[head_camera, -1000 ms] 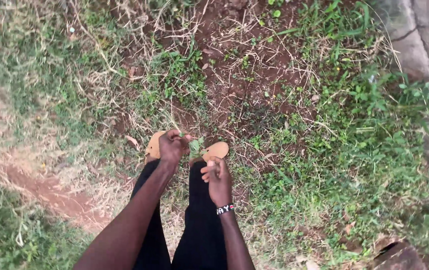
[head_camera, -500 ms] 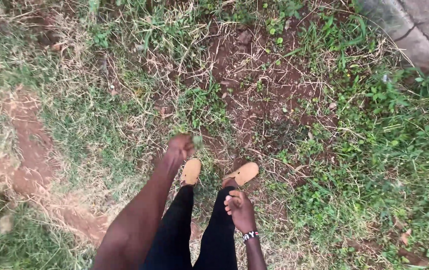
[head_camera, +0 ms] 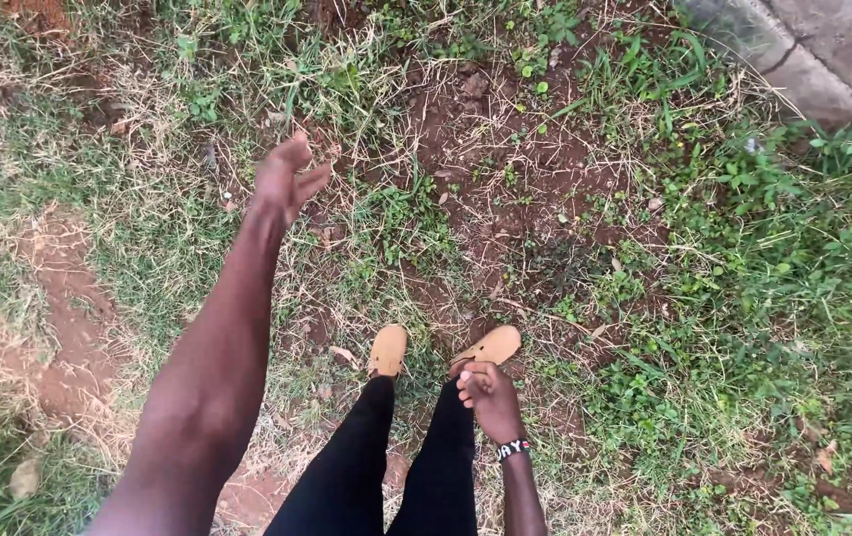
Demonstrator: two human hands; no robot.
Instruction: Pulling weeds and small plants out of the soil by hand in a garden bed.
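Nearest, the right hand [head_camera: 490,397] hangs loosely curled and empty beside the black trouser legs [head_camera: 396,467], just above the tan sandals [head_camera: 485,347]. Farther out, the left hand [head_camera: 285,177] has swung up and away over the dry grass [head_camera: 148,248], its grip open: the green weed sprig it pinched a moment ago is gone, seemingly flung aside, out of sight.

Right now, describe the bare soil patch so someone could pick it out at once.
Start at the grey concrete edge in the top right corner. Move left across the leafy weeds to the reddish-brown bare soil patch. Unlike the grass around it, it is mostly dirt crossed by dry straw.
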